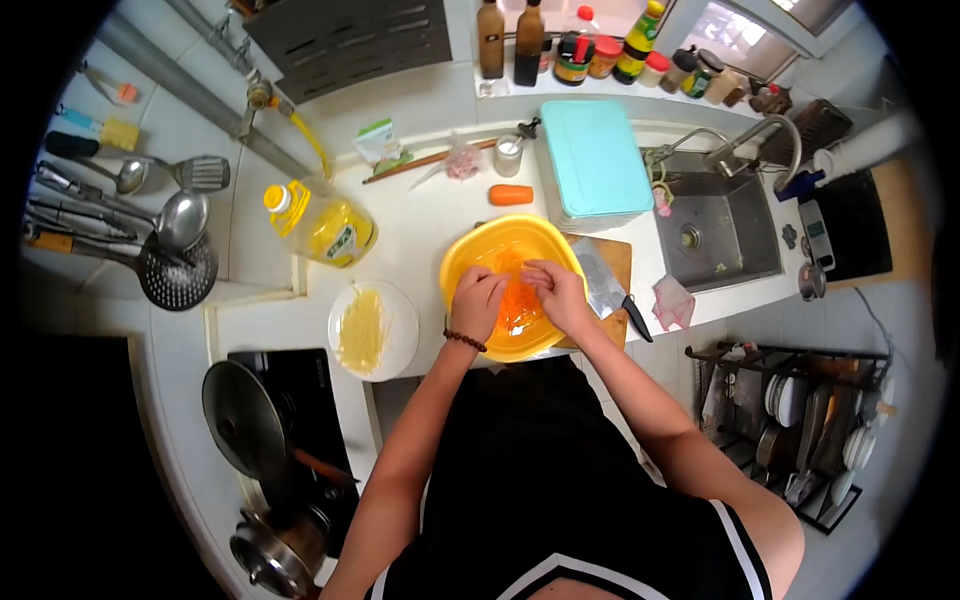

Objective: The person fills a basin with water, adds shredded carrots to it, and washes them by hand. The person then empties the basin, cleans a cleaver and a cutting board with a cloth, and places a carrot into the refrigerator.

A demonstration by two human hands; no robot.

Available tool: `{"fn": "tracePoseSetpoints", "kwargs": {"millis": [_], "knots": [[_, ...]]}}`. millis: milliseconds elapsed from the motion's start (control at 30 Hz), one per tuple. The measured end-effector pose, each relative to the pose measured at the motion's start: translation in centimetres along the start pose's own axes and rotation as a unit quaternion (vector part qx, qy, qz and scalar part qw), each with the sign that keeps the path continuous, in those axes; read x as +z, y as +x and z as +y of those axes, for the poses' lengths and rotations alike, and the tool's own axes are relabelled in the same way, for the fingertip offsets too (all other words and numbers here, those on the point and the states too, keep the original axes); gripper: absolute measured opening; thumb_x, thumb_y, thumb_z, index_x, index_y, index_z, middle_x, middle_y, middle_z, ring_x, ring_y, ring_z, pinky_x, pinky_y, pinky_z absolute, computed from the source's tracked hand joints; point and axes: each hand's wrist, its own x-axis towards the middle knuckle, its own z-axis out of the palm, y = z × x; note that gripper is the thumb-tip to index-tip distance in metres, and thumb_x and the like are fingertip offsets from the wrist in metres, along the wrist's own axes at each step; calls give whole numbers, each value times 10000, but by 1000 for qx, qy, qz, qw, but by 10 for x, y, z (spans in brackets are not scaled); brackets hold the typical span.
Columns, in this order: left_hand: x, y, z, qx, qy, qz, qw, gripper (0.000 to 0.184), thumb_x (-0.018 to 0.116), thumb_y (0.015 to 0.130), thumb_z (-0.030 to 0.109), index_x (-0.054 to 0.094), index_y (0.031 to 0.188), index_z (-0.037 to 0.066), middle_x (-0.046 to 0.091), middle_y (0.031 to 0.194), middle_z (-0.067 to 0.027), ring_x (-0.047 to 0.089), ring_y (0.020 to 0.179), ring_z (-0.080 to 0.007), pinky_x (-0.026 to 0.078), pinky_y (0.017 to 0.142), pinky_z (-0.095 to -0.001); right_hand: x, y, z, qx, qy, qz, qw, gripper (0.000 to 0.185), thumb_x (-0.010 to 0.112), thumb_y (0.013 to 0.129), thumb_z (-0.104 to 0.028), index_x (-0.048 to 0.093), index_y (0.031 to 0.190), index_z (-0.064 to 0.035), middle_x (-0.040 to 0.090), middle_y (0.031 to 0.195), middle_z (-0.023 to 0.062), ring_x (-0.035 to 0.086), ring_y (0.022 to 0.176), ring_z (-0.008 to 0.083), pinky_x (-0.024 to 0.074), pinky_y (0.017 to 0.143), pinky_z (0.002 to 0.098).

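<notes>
Noted on white countertop [425, 225], at near edge: yellow plastic basin [462, 250], judged fairly stiff, best held by opposite rims. Inside: left hand [480, 303] and right hand [558, 293], with fingers curled, grip on contents not discernible. Between hands: carrot shreds [518, 300], judged light, limp, slippery; best taken in loose handfuls.

Your left hand [478, 305] and right hand [560, 293] nearly meet, fingers [490, 284] bent inward, with both forearms [428, 412] slanting apart behind them.
</notes>
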Motion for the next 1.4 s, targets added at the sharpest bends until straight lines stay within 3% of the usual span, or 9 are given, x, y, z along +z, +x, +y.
{"fn": "tracePoseSetpoints", "kwargs": {"millis": [67, 233, 333, 533, 767, 1133, 1200, 1267, 1400], "knots": [[-7, -8, 3, -118, -26, -82, 989, 307, 678, 895, 87, 704, 1201, 73, 677, 1117, -162, 649, 1047, -362, 531, 906, -426, 9, -9, 1, 127, 135, 35, 982, 358, 619, 873, 87, 658, 1225, 34, 757, 982, 183, 743, 971, 267, 585, 859, 344], [8, -18, -16, -9, 15, -94, 995, 322, 747, 846, 77, 706, 1164, 52, 681, 1044, -155, 665, 990, -335, 543, 876, -389, 38, -3, 41, 298, 296, 30, 907, 588, 619, 1010, -241, 405, 1473, 54, 658, 1197, 225, 665, 1051, 201, 553, 848, 307], [-1, -8, 4, 3, -34, -84, 996, 306, 753, 838, 67, 705, 1140, 41, 689, 1062, -150, 675, 980, -330, 551, 867, -380, 39, -9, 19, 317, 548, 58, 772, 740, 516, 1055, -449, 252, 1562, 21, 623, 1223, 224, 652, 1008, 210, 539, 854, 305], [23, -11, -28, 26, -145, -127, 981, 248, 754, 828, 52, 697, 1066, 13, 692, 1047, -165, 673, 961, -334, 549, 853, -386, 36, -27, -4, 275, 580, 66, 764, 862, 432, 1033, -616, 159, 1592, -19, 515, 1400, 266, 642, 1041, 216, 506, 950, 334], [23, -4, -15, 135, -32, -146, 980, 250, 718, 854, 60, 669, 1092, 2, 675, 1111, -194, 630, 1075, -385, 504, 963, -438, 8, -83, 1, 73, 181, 121, 973, 626, 605, 1021, -383, 446, 1495, -6, 599, 1386, 204, 619, 1211, 282, 481, 1055, 360], [143, -44, 179, 235, -43, -341, 909, 270, 660, 932, 115, 647, 1179, 5, 661, 1131, -237, 617, 1092, -411, 485, 975, -452, -147, -250, 20, 148, 13, 211, 966, 565, 762, 893, -361, 618, 1313, -12, 710, 1148, 199, 708, 1028, 293, 550, 925, 362], [181, -53, 217, 70, -124, -453, 880, 314, 581, 1031, 203, 619, 1239, -29, 679, 1210, -199, 691, 1039, -312, 554, 881, -426, -188, -293, 28, 214, 39, 231, 948, 478, 761, 893, -331, 643, 1218, -2, 726, 1030, 153, 725, 921, 285, 572, 869, 356], [230, -68, 251, -183, -337, -593, 708, 383, 495, 1086, 265, 606, 1270, -51, 683, 1236, -168, 706, 1008, -232, 589, 845, -370, -218, -338, 37, 168, 67, 291, 940, 455, 778, 868, -292, 635, 1192, -6, 720, 1014, 133, 723, 922, 264, 574, 838, 350], [308, -116, 342, -162, -328, -695, 618, 266, 578, 1047, 149, 675, 1201, -45, 709, 1175, -133, 695, 1034, -186, 612, 859, -364, -296, -436, 41, 135, -76, 293, 943, 537, 792, 819, -289, 606, 1277, -79, 704, 1079, 115, 713, 906, 300, 568, 795, 388]]}}
